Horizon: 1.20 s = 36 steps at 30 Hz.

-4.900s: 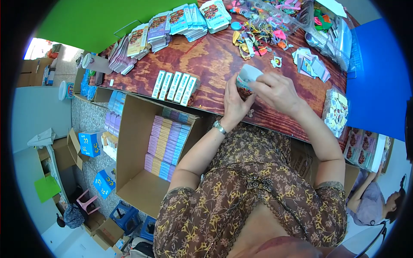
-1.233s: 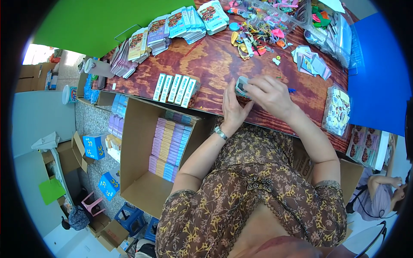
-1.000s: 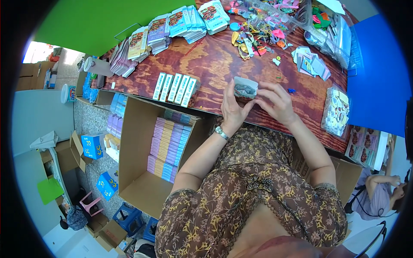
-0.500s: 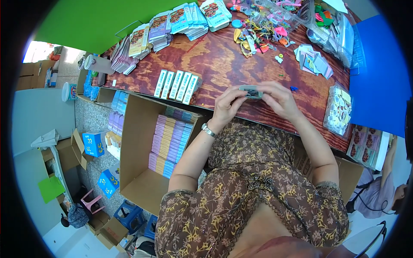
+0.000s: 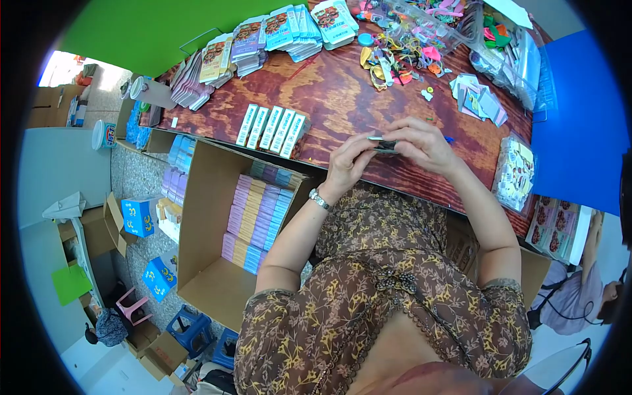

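Near the table's front edge I hold a small thin carton (image 5: 385, 147) between both hands. Its end faces up and shows a dark gap; the contents cannot be made out. My left hand (image 5: 349, 159), with a watch at the wrist, is closed on the carton's left side. The fingers of my right hand (image 5: 424, 146) are bent over its right end and upper edge. Left of my hands, several filled-out small cartons (image 5: 273, 131) stand side by side in a row on the wooden table (image 5: 329, 85).
Stacks of flat printed cartons (image 5: 283, 29) fan along the back left. Loose colourful small items (image 5: 401, 59) and cards (image 5: 477, 99) lie at the back right. A bag of printed pieces (image 5: 515, 172) is at the right edge. An open cardboard box (image 5: 214, 224) holds packed cartons below.
My right fingers have lifted and curled over the carton's upper edge. The carton's open end now looks narrower and more covered. My left hand has hardly moved.
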### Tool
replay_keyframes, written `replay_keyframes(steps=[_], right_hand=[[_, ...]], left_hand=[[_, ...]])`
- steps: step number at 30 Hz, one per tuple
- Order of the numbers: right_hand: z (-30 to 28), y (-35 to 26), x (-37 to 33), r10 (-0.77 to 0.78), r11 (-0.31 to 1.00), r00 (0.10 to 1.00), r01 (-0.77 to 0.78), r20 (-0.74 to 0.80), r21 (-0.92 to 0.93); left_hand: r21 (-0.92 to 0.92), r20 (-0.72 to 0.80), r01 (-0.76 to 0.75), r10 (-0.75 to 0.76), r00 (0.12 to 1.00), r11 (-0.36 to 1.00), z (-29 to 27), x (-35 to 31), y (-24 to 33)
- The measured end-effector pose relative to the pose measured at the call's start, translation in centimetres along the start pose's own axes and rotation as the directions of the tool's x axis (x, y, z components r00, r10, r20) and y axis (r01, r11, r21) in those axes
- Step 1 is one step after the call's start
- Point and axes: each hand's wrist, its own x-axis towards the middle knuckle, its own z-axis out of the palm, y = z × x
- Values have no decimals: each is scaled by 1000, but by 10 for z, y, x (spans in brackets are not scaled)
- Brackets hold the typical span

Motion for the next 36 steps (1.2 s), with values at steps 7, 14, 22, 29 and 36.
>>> replay_keyframes(steps=[7,14,22,29,36], right_hand=[[1,-5,1,161,987,983,-159,87,-28],[20,0,-8,-68,949,997,52,-42,-311],[22,-11,-11,-118,897,992,123,39,-425],[14,-6,-31,-103,969,995,104,14,-223],[32,5,-49,-132,917,987,87,-90,-390]], left_hand=[[8,-29,-36,36,999,999,3,-6,-6],[-152,-40,81,-88,995,985,13,-18,-20],[-93,-78,35,-42,996,995,12,-18,-20],[143,-55,-123,132,990,982,7,-8,-6],[219,-36,-218,232,972,951,6,-12,-7]])
